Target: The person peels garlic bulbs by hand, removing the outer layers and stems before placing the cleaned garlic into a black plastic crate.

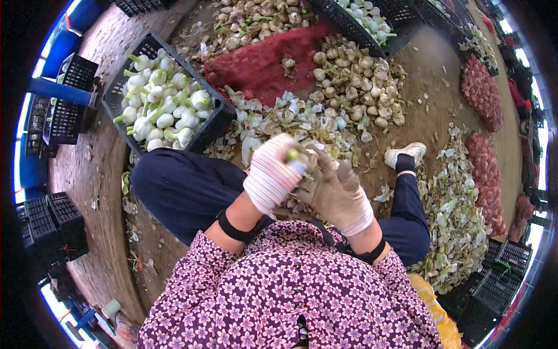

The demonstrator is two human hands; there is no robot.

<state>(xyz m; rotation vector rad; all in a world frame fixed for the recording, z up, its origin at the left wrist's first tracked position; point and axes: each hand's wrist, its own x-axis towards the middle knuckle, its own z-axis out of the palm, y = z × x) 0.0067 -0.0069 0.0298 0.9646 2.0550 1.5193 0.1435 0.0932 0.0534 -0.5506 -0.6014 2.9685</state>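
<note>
My left hand [273, 174], in a white glove with coloured stripes, is closed in front of my lap around a garlic bulb. Only the green stem end [292, 155] of the garlic shows at its fingers; the rest is hidden. Close against it is my right hand [340, 198], in a soiled, tan-stained glove. Its fingers are bent towards the garlic and slightly blurred, and what they pinch is hidden. Beyond both hands lies a heap of loose garlic skins [285, 125]. Untrimmed garlic bulbs [363, 84] are piled behind that heap.
A black crate [125, 131] of clean white garlic [165, 104] stands by my left knee. A red mesh bag [256, 67] lies ahead, with another garlic crate [372, 41] beyond. Full mesh sacks [485, 174] and a peelings heap [450, 215] are at right.
</note>
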